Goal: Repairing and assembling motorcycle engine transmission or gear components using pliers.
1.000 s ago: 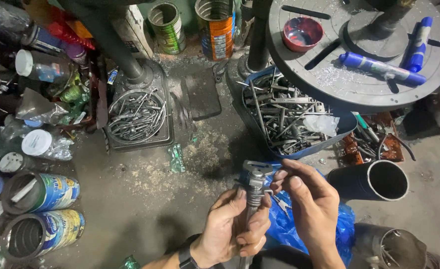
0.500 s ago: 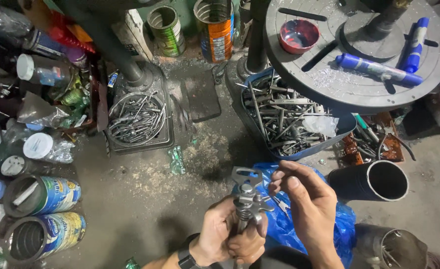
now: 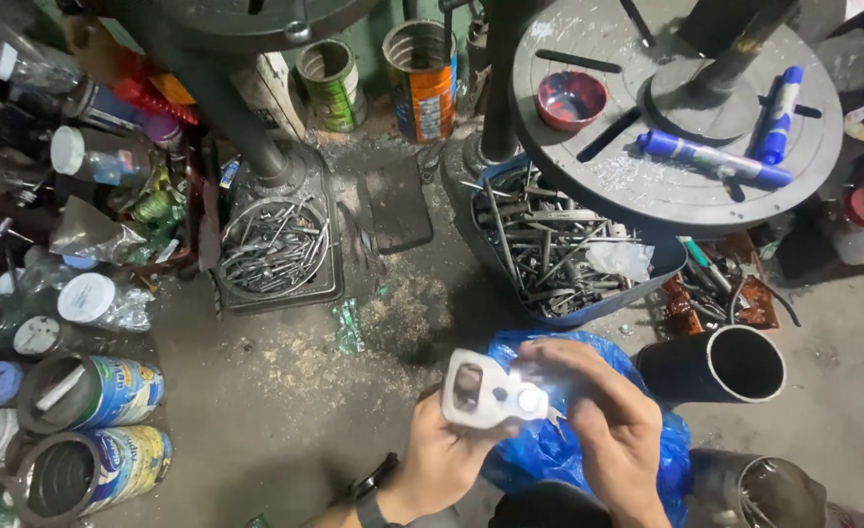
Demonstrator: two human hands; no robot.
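while both hands grip it, the metal bracket (image 3: 491,394) sits between left hand (image 3: 442,460) and right hand (image 3: 613,430).

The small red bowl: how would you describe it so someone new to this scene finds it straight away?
Start at the round grey slotted machine table at upper right, above the blue bin of metal rods. On its left part sits the small red bowl. It is the only round, open dish there; its neighbours are long blue markers.
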